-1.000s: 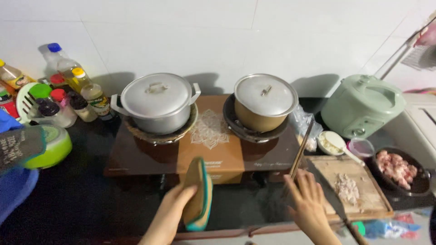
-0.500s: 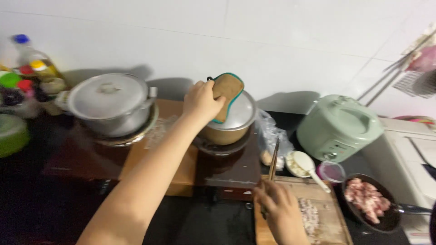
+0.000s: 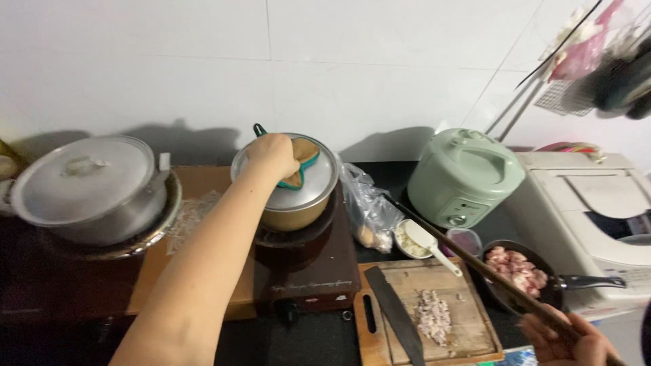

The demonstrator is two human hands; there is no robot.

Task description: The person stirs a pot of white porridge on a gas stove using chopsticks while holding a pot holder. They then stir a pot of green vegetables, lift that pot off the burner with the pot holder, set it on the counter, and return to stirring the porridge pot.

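Note:
My left hand (image 3: 272, 155) grips a tan pot holder with a teal rim (image 3: 302, 163) and presses it onto the silver lid (image 3: 313, 186) of a brown pot (image 3: 293, 218) on the right burner. My right hand (image 3: 564, 337) is at the lower right and holds long dark chopsticks (image 3: 468, 256) that slant up to the left over a wooden cutting board (image 3: 468, 325). On the board lie a dark knife (image 3: 395, 313) and a small heap of minced bits (image 3: 432, 317).
A large silver lidded pot (image 3: 85, 188) sits on the left burner. A green rice cooker (image 3: 463, 176), a clear plastic bag (image 3: 365, 207), a small bowl with a white spoon (image 3: 415, 240) and a black pan of raw meat (image 3: 518, 271) stand to the right. A white appliance (image 3: 597, 203) is at the far right.
My left hand lifted the pot holder from the counter's front edge and brought it down onto the brown pot's lid. My right hand left the board and took up the chopsticks.

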